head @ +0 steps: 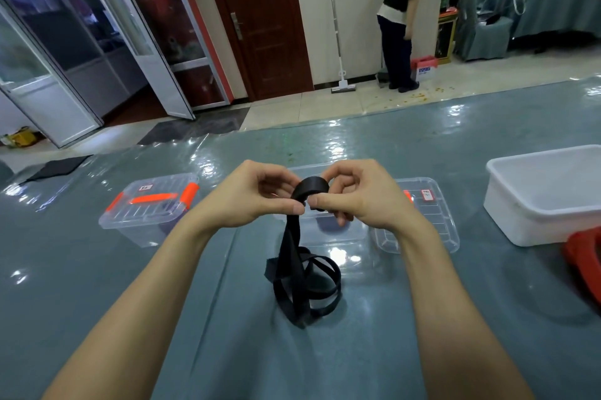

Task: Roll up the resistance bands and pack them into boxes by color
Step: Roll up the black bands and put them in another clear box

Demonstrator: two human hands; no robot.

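Left of centre, the left hand [257, 194] pinches the black resistance band [291, 237] just beneath its small roll, which the right hand [361, 198] grips in curled fingers [335, 176]. The unrolled tail hangs straight down to a loose heap on the worktop [227, 334]. An open clear box [338, 232] waits just beyond.

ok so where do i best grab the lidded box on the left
Probably by the orange handle on the lid of the box, coming straight down from above: the bar lies along the lid's middle, and both orange latches look closed, so the lid should carry it.
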